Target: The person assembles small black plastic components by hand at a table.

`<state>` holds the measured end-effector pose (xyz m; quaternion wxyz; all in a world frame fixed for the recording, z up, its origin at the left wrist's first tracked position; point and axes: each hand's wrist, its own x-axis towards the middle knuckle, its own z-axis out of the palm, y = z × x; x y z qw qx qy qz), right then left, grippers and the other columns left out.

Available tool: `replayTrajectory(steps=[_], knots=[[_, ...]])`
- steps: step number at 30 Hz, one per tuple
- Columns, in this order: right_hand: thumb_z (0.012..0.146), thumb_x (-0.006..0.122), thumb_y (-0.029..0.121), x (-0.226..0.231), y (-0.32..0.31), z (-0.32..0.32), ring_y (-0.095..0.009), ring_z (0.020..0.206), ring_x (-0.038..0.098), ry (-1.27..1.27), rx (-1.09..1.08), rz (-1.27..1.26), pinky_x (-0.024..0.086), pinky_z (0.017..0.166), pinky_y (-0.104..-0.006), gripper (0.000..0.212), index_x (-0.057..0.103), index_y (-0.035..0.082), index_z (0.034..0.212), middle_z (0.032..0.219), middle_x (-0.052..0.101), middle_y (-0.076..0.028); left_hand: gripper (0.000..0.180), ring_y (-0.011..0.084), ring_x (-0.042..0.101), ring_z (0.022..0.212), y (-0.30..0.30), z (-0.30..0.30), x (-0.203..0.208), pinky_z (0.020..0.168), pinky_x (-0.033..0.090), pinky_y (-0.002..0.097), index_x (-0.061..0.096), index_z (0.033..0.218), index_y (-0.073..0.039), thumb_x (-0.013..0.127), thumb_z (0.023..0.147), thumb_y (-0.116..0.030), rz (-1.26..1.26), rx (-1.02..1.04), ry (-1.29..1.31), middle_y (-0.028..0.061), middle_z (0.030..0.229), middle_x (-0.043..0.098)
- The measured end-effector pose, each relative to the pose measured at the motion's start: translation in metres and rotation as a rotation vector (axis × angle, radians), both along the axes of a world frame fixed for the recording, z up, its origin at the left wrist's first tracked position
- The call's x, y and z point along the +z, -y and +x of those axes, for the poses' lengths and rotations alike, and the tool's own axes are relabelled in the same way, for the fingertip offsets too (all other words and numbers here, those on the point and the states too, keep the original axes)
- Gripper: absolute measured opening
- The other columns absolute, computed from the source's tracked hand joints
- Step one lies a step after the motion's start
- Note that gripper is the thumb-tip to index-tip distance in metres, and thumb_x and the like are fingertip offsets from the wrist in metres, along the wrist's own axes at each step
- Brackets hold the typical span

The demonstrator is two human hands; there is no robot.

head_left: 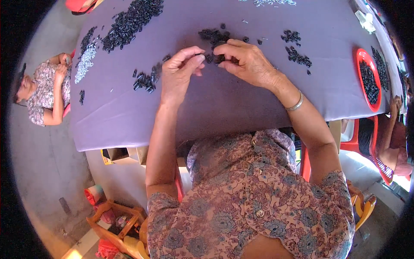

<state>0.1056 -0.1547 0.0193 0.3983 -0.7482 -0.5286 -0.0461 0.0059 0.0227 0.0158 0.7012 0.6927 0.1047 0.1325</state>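
My left hand (179, 73) is raised over the purple-covered table, thumb and forefinger pinched on a small dark piece that is mostly hidden by the fingertips. Close beside it, my right hand (250, 62) has its thumb and fingers curled round small black parts, partly covered by the fingers. Just beyond the fingertips lies a loose pile of small black parts (212, 35). Another cluster of shiny black pieces (146, 80) rests left of my left wrist. Their exact kind is too small to make out.
A large heap of black parts (131, 23) and small silvery pieces (86, 62) lie at the left. Smaller black groups (298, 57) sit right of my hands. A red tray (359, 58) of black parts stands far right. One person (49, 86) sits left, another (390, 134) right.
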Motion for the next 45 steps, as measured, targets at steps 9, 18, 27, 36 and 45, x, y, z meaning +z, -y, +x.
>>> replayTrajectory(steps=[9,18,27,36,45], knots=[[0.072,0.068,0.009,0.008,0.0,-0.004,-0.02,0.06,0.055,-0.154,-0.026,0.138,0.047,0.056,-0.0311,0.017,0.059,0.005,0.085,0.069,0.053,-0.008,0.017,0.0184,0.064,0.084,0.014,-0.007,-0.002,0.064,0.052,0.0293,0.059,0.104,-0.006,0.056,0.089,-0.012,-0.599,-0.071,0.029,0.0115,0.096,0.064],[0.07,0.07,0.011,0.009,-0.006,-0.019,-0.02,0.064,0.056,-0.148,0.004,0.217,0.048,0.057,-0.0315,0.019,0.056,0.005,0.083,0.073,0.053,-0.007,0.015,0.0143,0.061,0.079,0.028,-0.011,-0.004,0.063,0.049,0.0276,0.061,0.097,-0.006,0.059,0.087,-0.016,-0.675,-0.085,0.002,0.0058,0.09,0.064],[0.071,0.07,0.01,0.011,-0.004,-0.019,-0.021,0.063,0.054,-0.126,0.027,0.216,0.046,0.056,-0.031,0.021,0.056,0.005,0.084,0.072,0.052,-0.007,0.015,0.0141,0.06,0.076,0.025,-0.013,-0.006,0.063,0.05,0.029,0.062,0.097,-0.003,0.06,0.086,-0.014,-0.611,-0.123,0.02,0.0057,0.088,0.063],[0.073,0.069,0.007,0.009,-0.004,-0.022,-0.019,0.06,0.054,-0.31,0.105,0.231,0.046,0.055,-0.0305,0.019,0.054,0.004,0.086,0.07,0.054,-0.007,0.016,0.0143,0.058,0.073,0.016,-0.019,0.004,0.063,0.05,0.0298,0.061,0.1,0.0,0.056,0.086,-0.006,-0.494,-0.225,-0.023,0.0073,0.088,0.062],[0.078,0.065,0.001,0.024,0.036,-0.002,-0.005,0.068,0.051,-0.314,0.032,0.081,0.043,0.06,-0.0206,0.007,0.058,0.001,0.08,0.074,0.056,0.0,0.018,0.0141,0.057,0.073,0.018,-0.021,0.002,0.064,0.051,0.0302,0.061,0.101,0.001,0.055,0.086,-0.006,-0.378,-0.339,-0.109,0.0081,0.086,0.061]])
